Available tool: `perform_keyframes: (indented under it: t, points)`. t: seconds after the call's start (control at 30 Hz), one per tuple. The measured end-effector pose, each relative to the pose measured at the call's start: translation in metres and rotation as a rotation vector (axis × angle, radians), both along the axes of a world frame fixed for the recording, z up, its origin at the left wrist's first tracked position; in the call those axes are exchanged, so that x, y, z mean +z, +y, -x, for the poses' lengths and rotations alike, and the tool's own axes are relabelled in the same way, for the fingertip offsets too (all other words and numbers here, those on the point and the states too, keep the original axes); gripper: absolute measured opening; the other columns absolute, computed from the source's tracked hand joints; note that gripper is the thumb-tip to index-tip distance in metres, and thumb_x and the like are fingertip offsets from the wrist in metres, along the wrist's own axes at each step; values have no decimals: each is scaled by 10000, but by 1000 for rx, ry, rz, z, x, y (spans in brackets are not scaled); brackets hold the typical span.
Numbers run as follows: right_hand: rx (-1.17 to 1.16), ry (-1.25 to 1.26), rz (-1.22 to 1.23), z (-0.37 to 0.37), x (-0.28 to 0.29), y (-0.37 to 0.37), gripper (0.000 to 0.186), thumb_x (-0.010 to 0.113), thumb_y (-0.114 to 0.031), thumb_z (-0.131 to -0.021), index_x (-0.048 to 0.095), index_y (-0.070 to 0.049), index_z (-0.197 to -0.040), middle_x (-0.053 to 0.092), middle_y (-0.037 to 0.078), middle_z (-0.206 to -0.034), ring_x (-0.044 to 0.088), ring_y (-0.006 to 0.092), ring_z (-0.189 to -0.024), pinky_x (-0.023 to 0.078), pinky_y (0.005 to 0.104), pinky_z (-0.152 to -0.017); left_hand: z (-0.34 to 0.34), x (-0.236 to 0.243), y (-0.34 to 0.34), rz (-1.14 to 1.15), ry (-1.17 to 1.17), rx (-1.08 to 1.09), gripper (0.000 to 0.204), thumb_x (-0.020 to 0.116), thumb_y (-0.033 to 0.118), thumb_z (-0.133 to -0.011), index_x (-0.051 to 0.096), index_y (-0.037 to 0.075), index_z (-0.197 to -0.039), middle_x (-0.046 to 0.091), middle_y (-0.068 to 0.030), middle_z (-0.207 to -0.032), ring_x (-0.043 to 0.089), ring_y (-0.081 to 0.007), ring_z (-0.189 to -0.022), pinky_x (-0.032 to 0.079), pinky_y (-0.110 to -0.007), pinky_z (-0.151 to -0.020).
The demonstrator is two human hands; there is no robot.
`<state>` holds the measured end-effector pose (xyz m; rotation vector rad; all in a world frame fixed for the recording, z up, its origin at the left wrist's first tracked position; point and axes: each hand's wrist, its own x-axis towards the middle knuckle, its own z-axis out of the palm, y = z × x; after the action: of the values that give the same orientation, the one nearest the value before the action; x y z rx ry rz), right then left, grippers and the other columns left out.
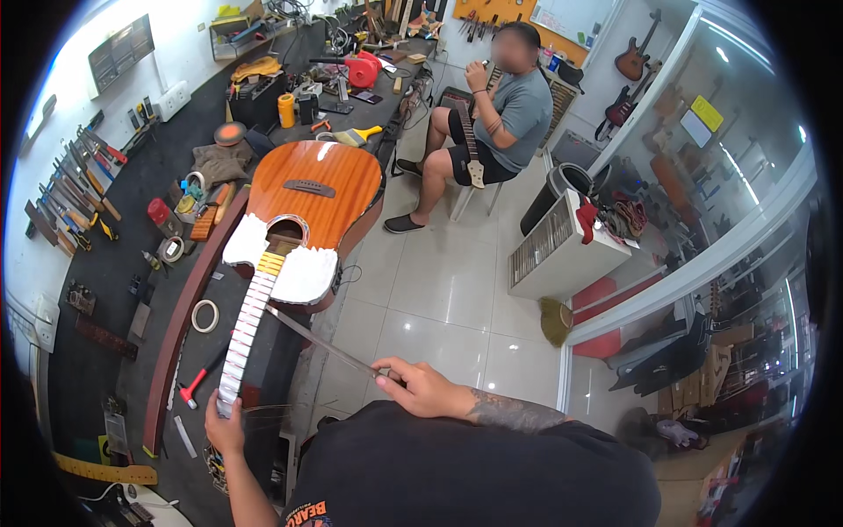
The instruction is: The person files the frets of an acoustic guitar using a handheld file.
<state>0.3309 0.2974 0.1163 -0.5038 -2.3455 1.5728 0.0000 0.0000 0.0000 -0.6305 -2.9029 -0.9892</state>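
Note:
An acoustic guitar with a glossy orange-brown top (338, 189) lies on the dark workbench, its neck toward me. White covering (305, 277) lies over the top on both sides of the sound hole. Pale strips cover most of the fretboard (244, 338), with yellow ones near the body. My left hand (226, 429) is wrapped round the neck at its near end, fingers partly hidden beneath. In my right hand (421, 386) is a long thin metal file-like tool (320, 342). Its far tip meets the neck's right edge near the body; whether it touches cannot be made out.
A red-handled hammer (193, 388), a tape roll (205, 316) and a long brown wooden beam (193, 321) lie left of the neck. A yellow-handled brush (358, 135) lies beyond the body. Another person (518, 105) sits across the tiled floor, holding a guitar neck (468, 145).

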Motion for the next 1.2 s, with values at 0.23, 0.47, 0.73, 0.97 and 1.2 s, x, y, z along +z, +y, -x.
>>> perform_keyframes:
  t: [0.23,0.47,0.73,0.97,1.2]
  points:
    - [-49,-67,2,50,7,-38,408,590,-297,-1049,568,-89,-1399,644,119,-636,587,252,-516,462,386,-557,-1,7,0,-33,29,-18,557,844,313,-822,668,58,-1284,707,-169,-1226,673,-383,-1111,523,-453,-935]
    - [-94,-7,-68,82,8,-79,353,607,-268,-1040,596,-32,-1303,701,147,-749,673,284,-625,516,390,-627,3,18,4,-57,29,-92,588,826,371,-827,653,54,-1291,706,-170,-1190,672,-394,-1089,525,-474,-912]
    - [-150,-112,-51,95,14,-114,301,618,-228,-1018,614,-13,-1229,719,158,-822,683,308,-665,527,399,-634,-3,17,-19,-29,10,-114,562,795,331,-852,634,53,-1313,692,-167,-1238,658,-384,-1135,515,-470,-950]
    - [-146,-155,-317,121,7,-112,432,694,-112,-957,618,-59,-1380,728,200,-880,713,297,-682,566,371,-646,14,36,14,-119,56,-124,544,797,416,-848,673,83,-1259,722,-123,-1146,689,-341,-1047,532,-438,-880]
    - [173,-143,-507,141,-36,-106,411,732,-28,-895,702,-82,-1301,606,70,-676,582,183,-514,490,327,-500,16,20,-1,-18,41,-79,534,819,387,-815,686,93,-1240,730,-81,-1133,698,-275,-1010,516,-404,-830]
